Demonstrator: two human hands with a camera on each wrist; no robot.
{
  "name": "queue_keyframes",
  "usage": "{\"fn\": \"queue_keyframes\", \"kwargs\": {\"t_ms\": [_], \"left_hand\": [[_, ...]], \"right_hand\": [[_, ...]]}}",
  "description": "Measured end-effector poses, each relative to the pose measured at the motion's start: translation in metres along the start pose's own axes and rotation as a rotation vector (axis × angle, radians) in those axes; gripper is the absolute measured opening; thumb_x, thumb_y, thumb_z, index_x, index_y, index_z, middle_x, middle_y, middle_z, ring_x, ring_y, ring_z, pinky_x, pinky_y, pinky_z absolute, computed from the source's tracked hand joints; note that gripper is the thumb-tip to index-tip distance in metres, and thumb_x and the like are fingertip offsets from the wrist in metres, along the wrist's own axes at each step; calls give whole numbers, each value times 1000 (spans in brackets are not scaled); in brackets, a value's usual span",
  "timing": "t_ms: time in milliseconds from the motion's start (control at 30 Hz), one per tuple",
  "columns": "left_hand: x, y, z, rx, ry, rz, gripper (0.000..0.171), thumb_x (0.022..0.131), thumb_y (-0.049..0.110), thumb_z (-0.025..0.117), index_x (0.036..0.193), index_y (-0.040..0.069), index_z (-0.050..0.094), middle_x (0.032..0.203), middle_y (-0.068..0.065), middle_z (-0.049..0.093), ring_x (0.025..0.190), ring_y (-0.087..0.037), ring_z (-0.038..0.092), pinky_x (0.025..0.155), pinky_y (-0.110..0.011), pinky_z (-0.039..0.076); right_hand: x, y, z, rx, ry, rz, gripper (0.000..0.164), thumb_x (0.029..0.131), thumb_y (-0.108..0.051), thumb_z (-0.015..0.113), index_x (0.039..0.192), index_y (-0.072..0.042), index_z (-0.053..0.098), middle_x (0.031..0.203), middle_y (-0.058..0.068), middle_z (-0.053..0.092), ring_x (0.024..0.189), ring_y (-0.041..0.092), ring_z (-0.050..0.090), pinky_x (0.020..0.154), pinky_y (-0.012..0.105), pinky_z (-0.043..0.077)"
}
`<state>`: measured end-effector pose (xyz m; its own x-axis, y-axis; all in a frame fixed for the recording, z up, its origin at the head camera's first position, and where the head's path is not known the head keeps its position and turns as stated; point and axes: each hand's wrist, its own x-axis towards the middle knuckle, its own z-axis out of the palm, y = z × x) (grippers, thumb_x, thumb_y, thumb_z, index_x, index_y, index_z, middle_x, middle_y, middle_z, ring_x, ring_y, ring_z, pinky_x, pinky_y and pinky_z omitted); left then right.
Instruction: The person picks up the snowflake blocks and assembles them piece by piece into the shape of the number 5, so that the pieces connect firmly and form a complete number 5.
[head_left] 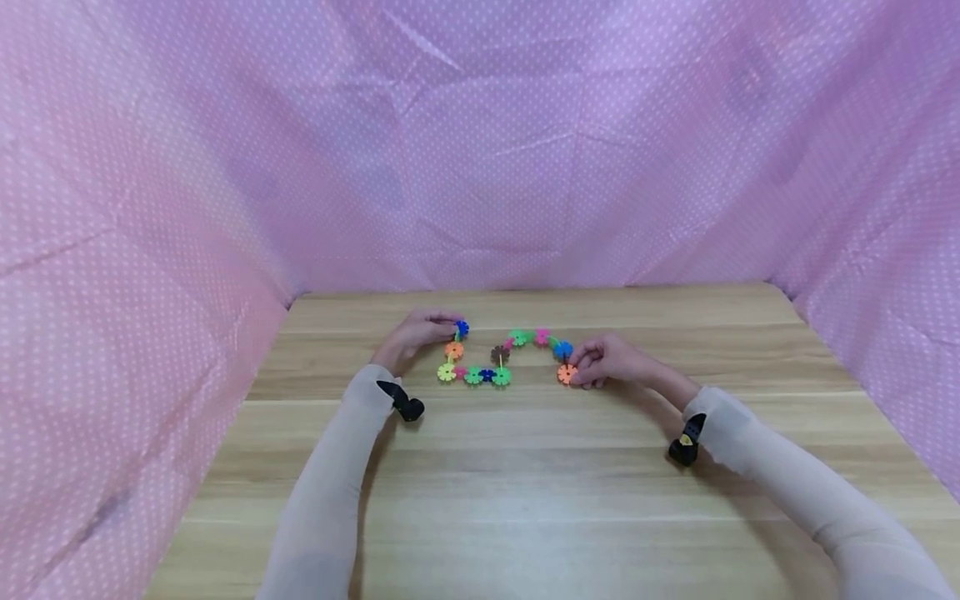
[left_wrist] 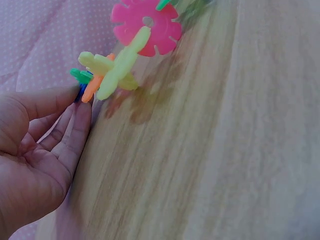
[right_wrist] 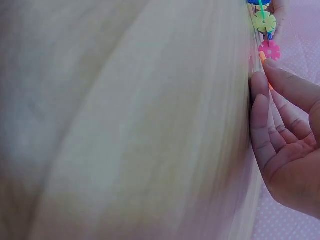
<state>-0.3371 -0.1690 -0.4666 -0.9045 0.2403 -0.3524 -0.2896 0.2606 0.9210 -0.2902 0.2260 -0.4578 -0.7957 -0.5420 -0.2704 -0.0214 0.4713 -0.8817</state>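
A chain of notched plastic snowflake discs bends back and forth across the table in the head view. At its left end, my left hand pinches a dark blue disc between thumb and fingers. Below that follow an orange disc and a yellow disc; the left wrist view shows a pink disc further along. My right hand pinches the orange disc at the right end, under a lighter blue one. In the right wrist view, the thumb covers part of that orange disc.
The wood-grain table reaches toward me and out to both sides. Pink dotted cloth hangs behind it and along the left and right. Each wrist carries a small black camera on a strap, such as the left one.
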Motion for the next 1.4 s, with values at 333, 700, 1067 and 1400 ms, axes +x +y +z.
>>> {"fn": "queue_keyframes", "kwargs": {"t_ms": [333, 700, 1067, 1400], "left_hand": [[-11, 5, -2, -33, 32, 12, 44, 94, 9, 71, 137, 6, 61, 141, -11, 61, 123, -21, 62, 111, -34, 49], [-47, 3, -19, 141, -131, 42, 37, 97, 8, 67, 132, -1, 62, 121, -12, 70, 103, -15, 67, 91, -27, 59], [-61, 0, -24, 259, -324, -11, 39, 95, 12, 69, 131, -2, 62, 113, -10, 73, 97, -19, 71, 91, -35, 61], [-59, -5, -19, 170, -319, -44, 31, 94, 3, 68, 124, -6, 65, 99, -8, 75, 90, -17, 74, 85, -32, 63]], "right_hand": [[-2, -7, -16, -52, -39, -45, 31, 91, -8, 76, 117, 7, 66, 97, 14, 76, 80, 14, 70, 69, 30, 61], [25, -38, -45, -140, 73, -154, 33, 94, -4, 71, 122, 11, 65, 112, 27, 71, 99, 28, 70, 84, 36, 61], [67, -42, -43, -202, -160, -114, 43, 93, 6, 65, 135, 2, 61, 130, 21, 67, 120, 36, 63, 103, 43, 55], [80, -40, -34, -289, -237, -118, 50, 88, 11, 61, 134, -7, 65, 129, 15, 67, 119, 31, 62, 106, 43, 52]]}}
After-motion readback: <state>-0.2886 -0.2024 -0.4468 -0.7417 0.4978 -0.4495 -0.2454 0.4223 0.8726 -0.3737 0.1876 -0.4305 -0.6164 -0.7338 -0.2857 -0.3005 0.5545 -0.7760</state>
